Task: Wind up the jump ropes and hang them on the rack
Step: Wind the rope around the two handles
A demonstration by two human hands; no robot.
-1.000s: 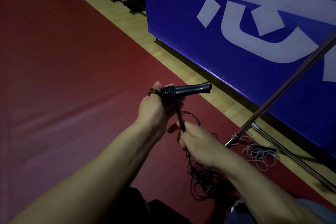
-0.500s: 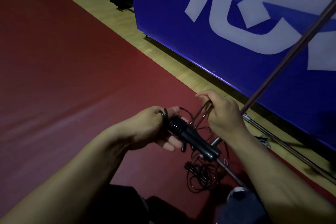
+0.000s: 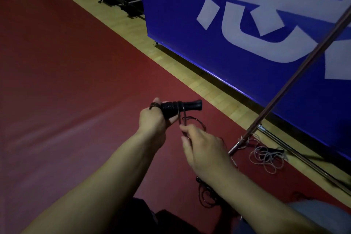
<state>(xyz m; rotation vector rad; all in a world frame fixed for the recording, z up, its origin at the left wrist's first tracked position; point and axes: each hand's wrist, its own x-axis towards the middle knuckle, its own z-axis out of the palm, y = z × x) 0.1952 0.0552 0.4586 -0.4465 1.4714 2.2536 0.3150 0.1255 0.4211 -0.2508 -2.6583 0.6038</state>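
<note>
Cord of the black jump rope (image 3: 183,119) is judged light, thin and limp, so it will sag and tangle unless tension is kept on it; the handle (image 3: 182,107) is judged stiff and easy to grip. Hold is best taken on the handle's near end with one hand, while the cord is pinched close to the windings so each turn can be laid tight beside the last.

The handle is seen as a short black cylinder with a flared far end, held level above the red floor (image 3: 66,81), well clear of it. Several neat turns of cord are already wrapped around its left half, touching one another. From the last turn the cord drops straight down into the right hand (image 3: 203,150). The rest of the rope lies in a loose dark tangle (image 3: 207,194) on the floor below the right forearm, partly hidden by it.

The handle's wrapped end is gripped by the left hand (image 3: 153,119), its fingers (image 3: 156,101) curled round it. The cord is pinched by the right hand just below the handle.

A second, pale rope (image 3: 267,157) is left uncoiled on the floor near the foot of a slanted metal pole (image 3: 296,80), close to the wooden strip along the floor's far edge.
</note>
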